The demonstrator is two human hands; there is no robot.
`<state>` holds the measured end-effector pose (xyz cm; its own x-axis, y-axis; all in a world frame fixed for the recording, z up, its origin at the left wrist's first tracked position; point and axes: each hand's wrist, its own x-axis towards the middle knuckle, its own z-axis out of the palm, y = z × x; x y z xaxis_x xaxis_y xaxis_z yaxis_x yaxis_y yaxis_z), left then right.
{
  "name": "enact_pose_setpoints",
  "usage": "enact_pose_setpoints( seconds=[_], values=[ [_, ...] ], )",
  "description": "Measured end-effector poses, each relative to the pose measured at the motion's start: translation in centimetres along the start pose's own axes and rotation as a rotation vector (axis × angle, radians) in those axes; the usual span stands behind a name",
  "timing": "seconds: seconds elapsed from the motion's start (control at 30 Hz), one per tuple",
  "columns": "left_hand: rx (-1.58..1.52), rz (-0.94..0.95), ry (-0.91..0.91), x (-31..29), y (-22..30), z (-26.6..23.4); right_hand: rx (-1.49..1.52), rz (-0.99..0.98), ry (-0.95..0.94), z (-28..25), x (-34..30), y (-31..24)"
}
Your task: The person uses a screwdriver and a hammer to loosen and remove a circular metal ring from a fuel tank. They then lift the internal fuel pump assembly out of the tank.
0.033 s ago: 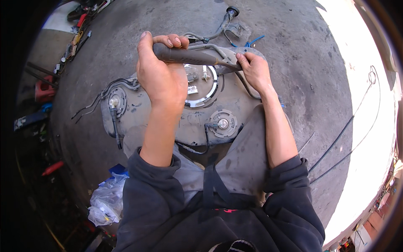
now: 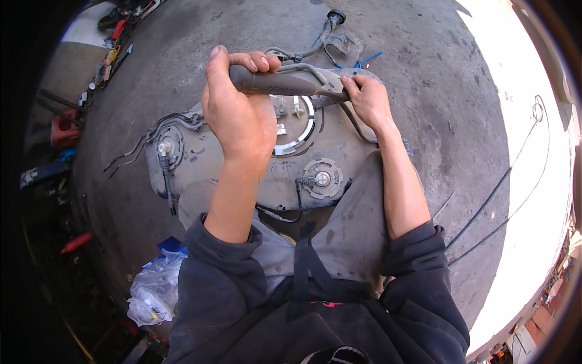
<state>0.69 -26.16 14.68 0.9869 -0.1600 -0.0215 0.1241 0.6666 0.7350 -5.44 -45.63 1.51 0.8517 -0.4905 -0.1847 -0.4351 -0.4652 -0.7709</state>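
Note:
A dusty fuel tank (image 2: 221,167) lies on the ground before my knees. Above its middle, my left hand (image 2: 242,118) has its fingers curled round the thick grey-brown handle (image 2: 285,84) of a tool, thumb pointing up. The handle tapers rightward to my right hand (image 2: 368,104), which pinches the narrow dark end between thumb and fingers; the tip and what lies under that hand are hidden. Below the handle, a shiny metal ring (image 2: 310,134) circles a round cover with white fittings, partly hidden by my left hand. Round flanges sit at the tank's left (image 2: 170,147) and near right (image 2: 322,178).
Thin pipes (image 2: 154,130) stick out leftward from the tank, and a filler neck (image 2: 327,30) extends beyond it. A clear plastic bag (image 2: 156,291) lies by my left elbow. Black cable (image 2: 485,203) trails across the ground at right. Assorted tools and a red stand (image 2: 65,128) line the left.
My left hand and the handle's butt have shifted slightly right and down. My right hand stays in place.

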Motion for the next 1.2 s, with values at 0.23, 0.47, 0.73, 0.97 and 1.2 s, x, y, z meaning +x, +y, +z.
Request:
enact_pose_setpoints(
  seconds=[0.23, 0.47, 0.73, 0.97, 1.2],
  values=[
    [0.28, 0.039, -0.31, 0.5, 0.0, 1.0, -0.572, 0.094, -0.178, -0.8, 2.5, -2.5],
    [0.348, 0.101, -0.525, -1.0, -0.4, 0.4, -0.562, -0.091, -0.127, -0.5, 2.5, -1.1],
    [0.424, 0.196, -0.524, -4.4, -1.4, 0.9, -0.528, -0.233, -0.01, 0.1, 2.8, 1.0],
    [0.315, 0.075, -0.473, -1.2, -0.5, 0.9, -0.548, -0.169, 0.0, 0.2, 1.5, 0.3],
    [0.321, 0.004, -0.49, -0.3, -0.1, 1.3, -0.507, -0.104, -0.027, 0.2, 1.3, 0.4]
  ],
)
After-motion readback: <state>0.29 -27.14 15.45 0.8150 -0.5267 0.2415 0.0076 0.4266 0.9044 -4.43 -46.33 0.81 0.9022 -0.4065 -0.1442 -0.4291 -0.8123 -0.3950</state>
